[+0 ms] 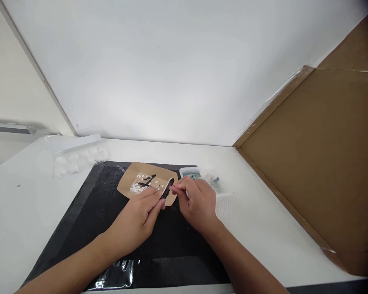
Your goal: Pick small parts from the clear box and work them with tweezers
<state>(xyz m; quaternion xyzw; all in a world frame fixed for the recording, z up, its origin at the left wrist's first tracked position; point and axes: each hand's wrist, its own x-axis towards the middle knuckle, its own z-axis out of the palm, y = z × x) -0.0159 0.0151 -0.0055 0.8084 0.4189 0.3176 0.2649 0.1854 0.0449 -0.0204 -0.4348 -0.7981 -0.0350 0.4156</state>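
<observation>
My left hand is closed on the lower end of a small, long black piece with a pale rim. It holds the piece tilted over the right side of a brown paper tray. My right hand is beside it, thumb and fingertips pinched together at the black piece's right side. Whatever may be between those fingertips is too small to make out. In the tray lie many small white bits and several thin black strips.
A black mat covers the middle of the white table. A clear compartment box with white contents stands back left. Behind my right hand is a white container with greenish contents. Cardboard rises on the right.
</observation>
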